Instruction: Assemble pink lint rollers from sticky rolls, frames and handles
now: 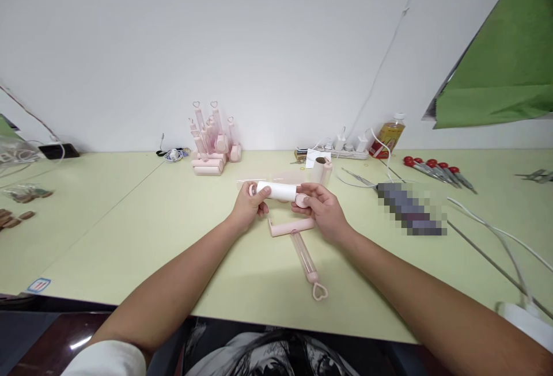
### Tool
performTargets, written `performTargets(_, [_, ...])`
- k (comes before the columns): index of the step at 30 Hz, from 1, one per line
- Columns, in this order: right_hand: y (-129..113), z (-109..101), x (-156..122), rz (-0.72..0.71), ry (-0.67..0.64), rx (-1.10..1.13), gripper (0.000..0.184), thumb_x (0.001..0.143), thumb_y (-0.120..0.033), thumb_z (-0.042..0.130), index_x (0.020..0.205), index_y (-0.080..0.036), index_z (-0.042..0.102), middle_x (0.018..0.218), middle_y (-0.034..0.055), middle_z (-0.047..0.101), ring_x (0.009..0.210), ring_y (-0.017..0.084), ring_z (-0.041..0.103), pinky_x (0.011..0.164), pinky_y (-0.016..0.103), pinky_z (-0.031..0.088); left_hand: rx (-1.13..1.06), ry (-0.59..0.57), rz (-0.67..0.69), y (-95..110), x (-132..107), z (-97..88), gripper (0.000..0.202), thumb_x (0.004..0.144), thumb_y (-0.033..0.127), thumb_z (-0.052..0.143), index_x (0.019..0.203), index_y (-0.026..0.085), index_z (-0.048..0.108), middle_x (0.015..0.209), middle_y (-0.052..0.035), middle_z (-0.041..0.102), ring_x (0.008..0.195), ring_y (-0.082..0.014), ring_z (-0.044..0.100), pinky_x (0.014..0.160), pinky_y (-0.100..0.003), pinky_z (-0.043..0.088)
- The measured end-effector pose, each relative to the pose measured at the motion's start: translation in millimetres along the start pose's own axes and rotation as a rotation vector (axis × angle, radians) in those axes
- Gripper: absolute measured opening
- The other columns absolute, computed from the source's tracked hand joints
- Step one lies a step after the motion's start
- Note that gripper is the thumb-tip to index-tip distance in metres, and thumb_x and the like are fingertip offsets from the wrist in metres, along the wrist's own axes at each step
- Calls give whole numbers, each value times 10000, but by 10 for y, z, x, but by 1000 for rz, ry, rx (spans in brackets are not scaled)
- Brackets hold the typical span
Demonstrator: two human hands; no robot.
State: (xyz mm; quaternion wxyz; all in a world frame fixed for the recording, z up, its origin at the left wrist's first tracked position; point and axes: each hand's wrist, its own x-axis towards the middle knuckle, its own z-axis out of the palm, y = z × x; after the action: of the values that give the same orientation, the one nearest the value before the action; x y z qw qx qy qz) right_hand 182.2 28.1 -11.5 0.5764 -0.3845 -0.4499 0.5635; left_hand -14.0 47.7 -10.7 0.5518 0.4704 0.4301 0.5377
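Note:
Above the table, my left hand [249, 208] is closed round the left end of a white lint roller roll [277, 190], with a pink ring showing at that end. At the roll's right end, my right hand [322, 206] pinches a round pink cap [302, 200] between thumb and fingers. Whether the cap touches the roll I cannot tell. Below my hands lies a pink half-round cover [292, 227]. A clear pink handle [305, 255] with a heart-shaped loop points from it toward the table's front edge.
Several pink lint roller parts [209, 137] stand by the wall, left of centre. An upright roll [318, 171], a power strip [345, 151] and a bottle [389, 136] are at the back. Red-capped tools [438, 171], cables and a blurred-out object [410, 210] lie to the right.

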Motion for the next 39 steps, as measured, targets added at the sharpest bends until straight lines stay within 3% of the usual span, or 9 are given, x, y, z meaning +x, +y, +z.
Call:
performTargets(8, [21,5,5,-1,-5,-68,308,652,-148,652,954,-200,631,1057,24,654,745,155,690,668,323,620,-9,-34,-53,4,-5,-13,521,682,534,735,938,193,437,783,8,631,389,-55,527,315,-168,351])
performTargets(22, [58,5,21,-4,-12,-73,282,669,-146,645,947,-192,638,1040,31,664,752,146,685,770,360,616,-2,-25,-45,-10,-7,-9,520,683,535,736,930,189,438,767,16,617,387,-57,530,317,-169,344])
performTargets(32, [34,17,11,-3,-9,-34,384,675,-190,693,1032,-213,554,1135,45,667,770,167,711,713,365,624,-3,-2,-30,-13,4,-19,517,689,532,737,941,185,449,756,21,607,392,-58,528,325,-174,355])
performTargets(39, [47,-4,45,23,41,2,417,661,-227,754,1015,-212,535,866,2,712,725,192,725,702,359,626,176,-12,-88,15,-19,-23,440,780,583,611,899,168,525,730,-43,678,337,-65,474,296,-185,286])
